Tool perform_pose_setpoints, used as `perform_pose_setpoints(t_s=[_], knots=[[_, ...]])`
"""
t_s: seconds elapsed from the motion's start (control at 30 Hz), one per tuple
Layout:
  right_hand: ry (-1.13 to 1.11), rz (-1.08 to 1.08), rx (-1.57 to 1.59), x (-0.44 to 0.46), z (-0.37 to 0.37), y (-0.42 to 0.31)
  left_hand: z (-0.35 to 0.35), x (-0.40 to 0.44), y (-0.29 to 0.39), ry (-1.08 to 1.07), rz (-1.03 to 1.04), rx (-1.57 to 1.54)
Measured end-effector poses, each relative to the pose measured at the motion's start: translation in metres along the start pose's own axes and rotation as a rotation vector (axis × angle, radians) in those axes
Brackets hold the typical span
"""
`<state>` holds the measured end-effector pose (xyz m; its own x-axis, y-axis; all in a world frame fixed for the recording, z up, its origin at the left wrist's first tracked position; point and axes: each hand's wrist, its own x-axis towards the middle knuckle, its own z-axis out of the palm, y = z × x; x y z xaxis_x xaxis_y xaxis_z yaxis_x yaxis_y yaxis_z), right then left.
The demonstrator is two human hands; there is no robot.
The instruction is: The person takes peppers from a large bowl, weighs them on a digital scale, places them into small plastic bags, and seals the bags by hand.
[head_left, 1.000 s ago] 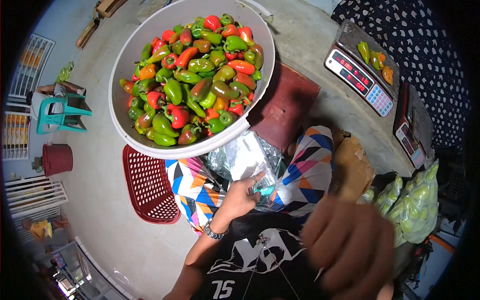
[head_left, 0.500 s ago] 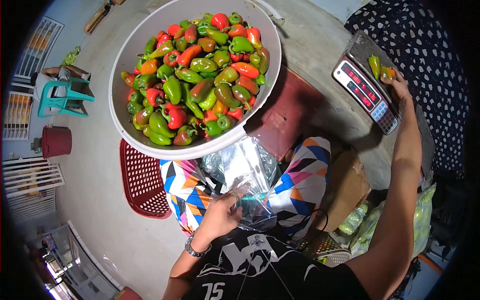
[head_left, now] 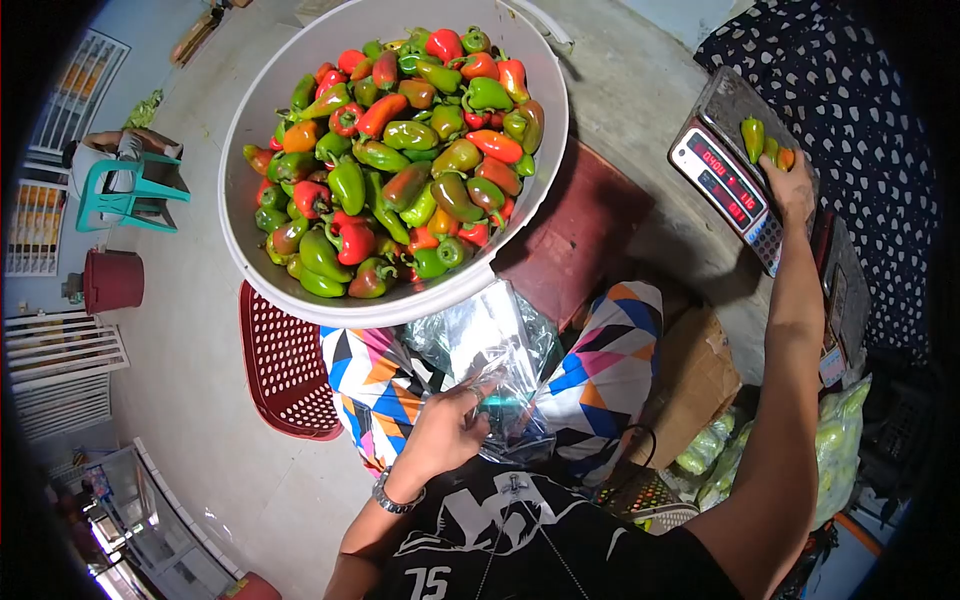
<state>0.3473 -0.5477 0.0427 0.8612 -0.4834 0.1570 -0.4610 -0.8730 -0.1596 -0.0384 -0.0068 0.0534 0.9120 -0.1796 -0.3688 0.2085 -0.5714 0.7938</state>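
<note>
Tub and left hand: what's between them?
Clear plastic lies between the tub and the left hand, as the head view shows; the stretch isn't bare.

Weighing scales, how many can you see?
2. The far scale is under the right hand; the near scale is partly behind the right forearm. More could be hidden.

A teal chair (head_left: 134, 192) stands near a maroon bucket (head_left: 113, 281), well apart from a spotted cloth (head_left: 850, 110).
</note>
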Motion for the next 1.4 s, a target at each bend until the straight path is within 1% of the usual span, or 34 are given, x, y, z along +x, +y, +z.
perform_pose_setpoints(t_s=[0.13,0.23,0.27,0.3,0.33,0.37,0.4,0.43,0.47,0.5,0.53,0.57,0.6,0.63,0.67,0.7,0.73,0.77,0.8,0.83,0.9,0.93,1.0,1.03,1.07,1.17,1.27,1.33,1.4], knots=[[0.01,0.028,-0.04,0.002,-0.002,0.002,-0.01,0.002,0.019,0.014,-0.012,-0.107],[0.074,0.138,0.084,0.0,-0.015,0.015,-0.012,0.001,0.017,0.022,-0.025,-0.162],[0.2,0.102,0.168,0.014,-0.004,0.037,-0.013,0.001,0.021,0.04,-0.035,-0.169],[0.161,0.131,0.6,0.025,0.003,0.052,-0.014,0.004,0.024,0.059,-0.04,-0.176],[0.118,0.155,1.03,0.009,-0.016,0.031,-0.013,0.009,0.024,0.113,0.03,-0.14],[-0.07,0.269,1.414,-0.022,-0.039,0.02,-0.01,0.016,0.024,0.167,0.102,-0.106],[-0.301,0.178,1.64,-0.058,-0.062,0.006,-0.009,0.021,0.026,0.185,0.122,-0.103],[-0.519,-0.021,1.785,-0.101,-0.079,-0.012,-0.008,0.027,0.029,0.203,0.141,-0.1],[-0.659,-0.076,1.878,-0.144,-0.089,-0.027,-0.007,0.033,0.032,0.221,0.161,-0.097],[-0.85,-0.061,1.967,-0.195,-0.101,-0.046,-0.009,0.036,0.041,0.206,0.11,-0.099],[-0.951,-0.323,1.843,-0.231,-0.098,-0.056,-0.009,0.042,0.048,0.193,0.062,-0.1],[-1.137,-0.316,1.949,-0.271,-0.091,-0.068,-0.005,0.05,0.047,0.236,0.145,-0.056],[-1.333,-0.288,2.031,-0.312,-0.084,-0.08,-0.002,0.059,0.048,0.269,0.201,0.001],[-1.407,-0.197,2.018,-0.345,-0.087,-0.089,0.001,0.065,0.049,0.299,0.25,0.057],[-1.508,-0.109,2.068,-0.372,-0.092,-0.098,0.002,0.067,0.048,0.325,0.297,0.115],[-1.605,-0.01,2.111,-0.4,-0.097,-0.107,0.0,0.068,0.051,0.249,0.232,0.101],[-1.731,0.091,2.215,-0.42,-0.101,-0.114,0.002,0.07,0.05,0.244,0.23,0.096],[-1.752,0.202,2.25,-0.429,-0.103,-0.12,0.002,0.075,0.046,0.293,0.426,0.143],[-1.766,0.316,2.283,-0.437,-0.105,-0.127,0.002,0.075,0.043,0.304,0.51,0.151],[-1.67,0.44,2.249,-0.442,-0.107,-0.132,0.003,0.076,0.039,0.315,0.593,0.159],[-1.644,0.578,2.191,-0.441,-0.106,-0.133,-0.001,0.074,0.039,0.269,0.538,0.104],[-1.717,0.61,2.17,-0.437,-0.102,-0.128,-0.005,0.069,0.04,0.173,0.419,-0.011],[-1.726,0.493,2.031,-0.431,-0.092,-0.12,-0.016,0.056,0.049,-0.023,0.181,-0.239],[-1.659,0.351,1.907,-0.428,-0.087,-0.116,-0.021,0.052,0.056,-0.033,0.089,-0.222],[-1.585,0.219,1.779,-0.426,-0.085,-0.115,-0.02,0.051,0.055,0.002,0.139,-0.182],[-1.474,0.318,1.582,-0.424,-0.087,-0.125,-0.014,0.05,0.049,0.111,0.262,-0.107],[-1.29,0.294,1.342,-0.434,-0.098,-0.14,0.006,0.055,0.033,0.334,0.398,0.101],[-1.289,0.28,1.318,-0.433,-0.098,-0.14,0.006,0.054,0.035,0.323,0.313,0.154],[-1.323,0.376,1.325,-0.433,-0.1,-0.138,0.007,0.051,0.038,0.304,0.26,0.201]])
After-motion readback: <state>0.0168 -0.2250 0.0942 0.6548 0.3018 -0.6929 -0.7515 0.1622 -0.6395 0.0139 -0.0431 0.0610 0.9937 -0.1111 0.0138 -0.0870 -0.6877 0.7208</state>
